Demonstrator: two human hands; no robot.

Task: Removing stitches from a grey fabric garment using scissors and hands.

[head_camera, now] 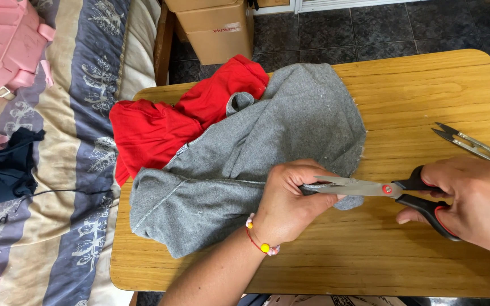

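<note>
Dark floor tiles and a bed with a striped, leaf-patterned cover (pixel 80 170) frame a small wooden table (pixel 426 96), seen from the head camera looking straight down; every place below is told from that table. On its middle and left part lies a grey knitted garment (pixel 256 147), rumpled, with a seam running across its lower half, and a red garment (pixel 165 127) is tucked partly under the grey one at the table's far left corner. The left hand (pixel 287 201) sits near the table's middle toward the near edge, fingers curled closed around a fold of the grey garment at its right edge, with a beaded bracelet on the wrist. The right hand (pixel 472 201) is at the table's right near side, thumb and fingers closed through the black and red loops of a pair of scissors (pixel 381 190), whose steel blades point left and meet the pinched grey fold just at the left hand's fingers; how far the blades stand apart cannot be told. Small metal thread snips (pixel 471 143) lie bare on the wood at the table's right, just beyond the right hand. Past the far edge stand cardboard boxes (pixel 214 25) on the floor; left of the table, on the bed, are a pink bag (pixel 7 42) and dark clothing (pixel 4 167)
</note>
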